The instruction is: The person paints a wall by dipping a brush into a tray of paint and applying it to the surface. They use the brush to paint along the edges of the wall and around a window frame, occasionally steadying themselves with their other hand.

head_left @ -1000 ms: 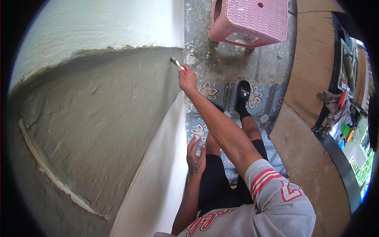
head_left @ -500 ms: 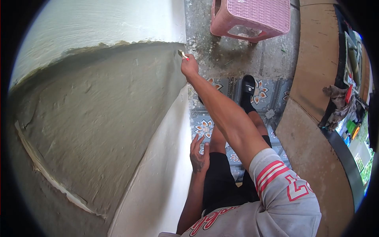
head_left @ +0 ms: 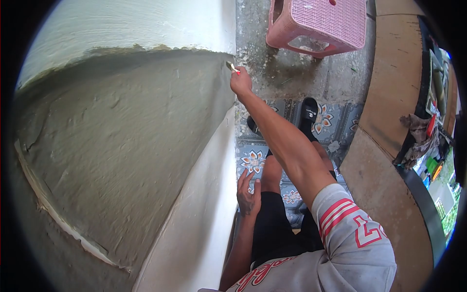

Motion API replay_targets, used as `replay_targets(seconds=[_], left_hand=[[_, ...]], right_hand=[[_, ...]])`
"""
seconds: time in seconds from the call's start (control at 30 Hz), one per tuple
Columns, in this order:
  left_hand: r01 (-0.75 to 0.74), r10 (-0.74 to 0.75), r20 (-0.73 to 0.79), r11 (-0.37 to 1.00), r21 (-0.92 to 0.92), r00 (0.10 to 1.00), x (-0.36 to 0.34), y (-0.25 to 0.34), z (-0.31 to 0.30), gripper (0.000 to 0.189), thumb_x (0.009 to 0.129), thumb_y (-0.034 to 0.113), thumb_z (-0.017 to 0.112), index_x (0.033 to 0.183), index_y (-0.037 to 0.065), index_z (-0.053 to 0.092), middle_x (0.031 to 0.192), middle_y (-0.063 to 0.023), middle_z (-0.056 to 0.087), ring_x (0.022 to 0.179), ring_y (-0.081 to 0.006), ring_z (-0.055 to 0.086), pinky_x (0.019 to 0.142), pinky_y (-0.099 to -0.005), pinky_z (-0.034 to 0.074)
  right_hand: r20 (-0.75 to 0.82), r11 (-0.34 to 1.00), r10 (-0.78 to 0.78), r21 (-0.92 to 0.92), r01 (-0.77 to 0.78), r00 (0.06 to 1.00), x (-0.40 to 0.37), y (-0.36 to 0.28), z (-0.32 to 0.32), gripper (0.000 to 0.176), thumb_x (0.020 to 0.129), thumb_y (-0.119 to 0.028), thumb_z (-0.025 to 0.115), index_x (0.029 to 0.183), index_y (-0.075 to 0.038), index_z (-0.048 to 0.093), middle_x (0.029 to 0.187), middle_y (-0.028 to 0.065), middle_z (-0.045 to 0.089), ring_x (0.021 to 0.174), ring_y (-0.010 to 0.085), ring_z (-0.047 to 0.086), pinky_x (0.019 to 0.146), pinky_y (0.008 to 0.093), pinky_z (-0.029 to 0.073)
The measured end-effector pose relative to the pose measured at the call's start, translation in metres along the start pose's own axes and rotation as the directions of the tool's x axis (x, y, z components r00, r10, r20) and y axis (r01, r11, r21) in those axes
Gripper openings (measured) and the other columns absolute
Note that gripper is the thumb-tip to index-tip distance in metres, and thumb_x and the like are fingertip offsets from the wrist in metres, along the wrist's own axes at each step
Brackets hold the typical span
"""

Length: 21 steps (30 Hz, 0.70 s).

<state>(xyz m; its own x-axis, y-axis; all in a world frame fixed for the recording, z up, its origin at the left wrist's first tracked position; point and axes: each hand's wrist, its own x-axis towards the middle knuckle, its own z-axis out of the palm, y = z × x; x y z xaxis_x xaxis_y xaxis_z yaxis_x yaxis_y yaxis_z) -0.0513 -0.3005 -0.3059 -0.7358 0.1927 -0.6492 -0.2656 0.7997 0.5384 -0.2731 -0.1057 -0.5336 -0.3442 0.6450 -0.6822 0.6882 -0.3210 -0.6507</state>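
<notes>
One head view only: right hand [head_left: 241, 82] was up at the corner of the wall [head_left: 121, 136], grip clamped on a small brush [head_left: 231, 67] (red handle), bristles touching the grey patch's top edge. Left hand [head_left: 248, 193] hung low beside the white part, fingers apart, holding nothing. Pink stool [head_left: 318, 24] sat on the floor beyond.

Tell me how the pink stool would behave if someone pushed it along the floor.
The pink stool looks like moulded plastic with a lattice top, so it is probably light and stiff. It is low and wide, so it would likely slide rather than tip. The rough concrete floor might make it catch.
</notes>
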Motion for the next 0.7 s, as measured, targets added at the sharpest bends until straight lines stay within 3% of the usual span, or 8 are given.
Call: replay_targets(seconds=[0.13, 0.2, 0.3, 0.4, 0.7], left_hand=[[0.034, -0.034, -0.009, 0.999, 0.002, 0.999, -0.002, -0.01, 0.002, 0.035, 0.094, 0.024, 0.059, 0.12, 0.0, 0.065, 0.138, -0.0205, 0.054, 0.126, -0.0369, 0.052, 0.105, -0.0446, 0.042], [0.011, -0.013, 0.027, 0.998, 0.054, 1.0, -0.003, -0.019, 0.004, 0.034, 0.095, 0.022, 0.061, 0.124, 0.004, 0.064, 0.144, -0.0154, 0.048, 0.123, -0.0297, 0.056, 0.096, -0.0406, 0.049], [0.013, -0.014, 0.036, 0.999, 0.036, 0.999, -0.007, -0.02, 0.006, 0.034, 0.095, 0.022, 0.061, 0.124, 0.003, 0.064, 0.144, -0.0157, 0.048, 0.122, -0.0296, 0.056, 0.096, -0.0405, 0.049], [0.034, -0.034, 0.012, 0.999, -0.019, 0.999, -0.005, -0.005, 0.006, 0.035, 0.094, 0.023, 0.06, 0.12, 0.001, 0.066, 0.138, -0.0195, 0.053, 0.126, -0.0362, 0.052, 0.106, -0.0444, 0.042], [-0.036, 0.037, 0.024, 0.998, -0.042, 0.999, 0.006, 0.026, 0.007, 0.032, 0.094, 0.019, 0.061, 0.121, 0.003, 0.066, 0.138, -0.0198, 0.053, 0.126, -0.0363, 0.052, 0.106, -0.0437, 0.042]], right_hand=[[0.034, 1.0, 0.017, 0.01, -0.017, 0.999, 0.004, 0.005, 0.005, 0.031, 0.093, -0.024, 0.056, 0.121, -0.01, 0.061, 0.111, 0.0195, 0.067, 0.106, 0.0369, 0.063, 0.092, 0.0447, 0.048], [0.048, 1.0, 0.004, 0.019, -0.005, 0.999, -0.001, 0.008, 0.002, 0.031, 0.093, -0.024, 0.056, 0.12, -0.01, 0.061, 0.111, 0.0193, 0.068, 0.106, 0.0369, 0.063, 0.091, 0.0447, 0.048], [0.062, 0.998, -0.046, 0.045, 0.043, 0.997, -0.005, 0.006, -0.006, 0.032, 0.093, -0.025, 0.057, 0.12, -0.009, 0.061, 0.11, 0.0192, 0.068, 0.106, 0.037, 0.064, 0.091, 0.0446, 0.048], [0.071, 0.992, -0.112, 0.066, 0.107, 0.991, -0.02, 0.002, -0.014, 0.032, 0.093, -0.026, 0.057, 0.12, -0.009, 0.061, 0.108, 0.0196, 0.068, 0.104, 0.0375, 0.064, 0.09, 0.0446, 0.048], [0.094, 0.971, -0.234, 0.066, 0.228, 0.968, -0.079, -0.012, -0.04, 0.031, 0.096, -0.022, 0.055, 0.121, -0.005, 0.058, 0.107, 0.0213, 0.065, 0.103, 0.0397, 0.061, 0.089, 0.0452, 0.047]])
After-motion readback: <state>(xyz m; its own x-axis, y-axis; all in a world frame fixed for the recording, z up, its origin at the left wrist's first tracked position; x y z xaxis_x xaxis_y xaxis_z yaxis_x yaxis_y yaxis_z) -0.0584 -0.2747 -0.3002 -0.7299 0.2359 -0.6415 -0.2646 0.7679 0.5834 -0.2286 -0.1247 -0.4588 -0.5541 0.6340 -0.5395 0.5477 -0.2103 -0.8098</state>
